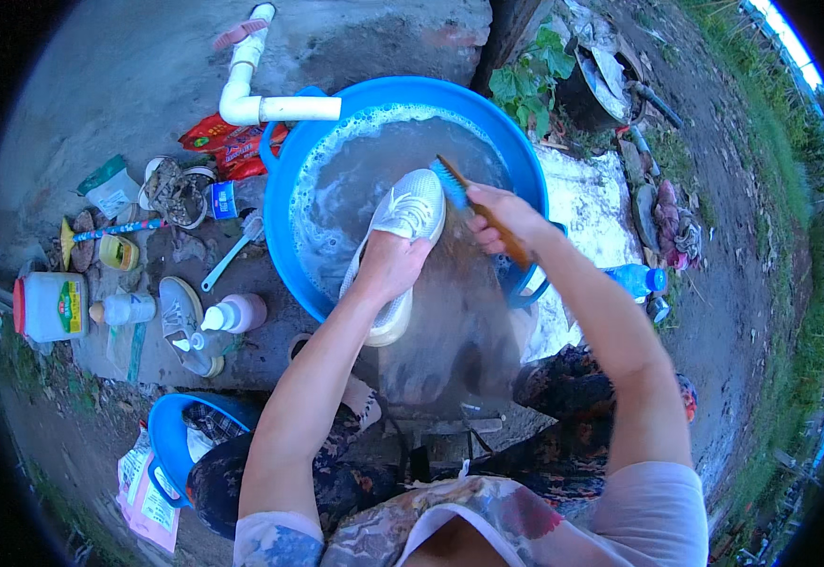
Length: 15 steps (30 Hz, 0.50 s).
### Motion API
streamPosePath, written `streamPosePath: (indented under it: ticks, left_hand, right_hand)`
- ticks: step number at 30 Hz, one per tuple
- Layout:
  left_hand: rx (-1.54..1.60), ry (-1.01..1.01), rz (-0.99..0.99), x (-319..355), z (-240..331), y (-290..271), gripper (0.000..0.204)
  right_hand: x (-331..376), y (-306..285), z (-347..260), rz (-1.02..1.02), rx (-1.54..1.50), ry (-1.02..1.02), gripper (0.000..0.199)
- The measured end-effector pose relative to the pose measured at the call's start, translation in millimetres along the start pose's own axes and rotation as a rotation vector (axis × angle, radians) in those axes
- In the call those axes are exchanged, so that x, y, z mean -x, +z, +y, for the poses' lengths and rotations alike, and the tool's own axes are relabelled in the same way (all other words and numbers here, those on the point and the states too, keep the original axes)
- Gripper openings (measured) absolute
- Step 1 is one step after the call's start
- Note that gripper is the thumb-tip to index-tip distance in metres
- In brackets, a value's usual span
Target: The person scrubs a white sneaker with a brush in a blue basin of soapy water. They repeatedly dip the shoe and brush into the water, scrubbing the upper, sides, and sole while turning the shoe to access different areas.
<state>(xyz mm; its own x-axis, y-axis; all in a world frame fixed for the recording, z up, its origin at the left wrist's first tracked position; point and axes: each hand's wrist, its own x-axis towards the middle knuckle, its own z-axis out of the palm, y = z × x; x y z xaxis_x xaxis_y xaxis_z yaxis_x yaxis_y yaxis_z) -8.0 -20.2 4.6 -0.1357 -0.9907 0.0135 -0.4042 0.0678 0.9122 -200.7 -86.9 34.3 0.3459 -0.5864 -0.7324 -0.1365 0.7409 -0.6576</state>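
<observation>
Jar point(53, 305), white with red lid | loose shoe point(179, 307) beside pink bottle point(245, 313) | blue tub point(283, 227), sudsy water | left hand point(393, 260) gripping white shoe point(419, 200) over tub | brush point(451, 182), bristles near that shoe's toe, handle clasped in right hand point(506, 219) | blue-capped bottle point(631, 279)

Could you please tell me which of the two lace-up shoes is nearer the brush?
It is the pale shoe held by the left hand, close to the brush; the other shoe lies left of the blue basin.
</observation>
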Motion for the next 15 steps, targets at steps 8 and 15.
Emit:
streamPosePath:
  ticks: [8,15]
  left_hand:
    - [-0.209,0.246,0.014,-0.2,13.4,6.7,0.056]
    - [-0.065,0.146,0.02,2.0,10.0,-0.6,0.041]
  right_hand:
    - [-8.6,-7.9,-29.7,-0.031,0.057,0.08,0.02]
    - [17.5,-23.9,-26.8,-0.061,0.192,0.157,0.03]
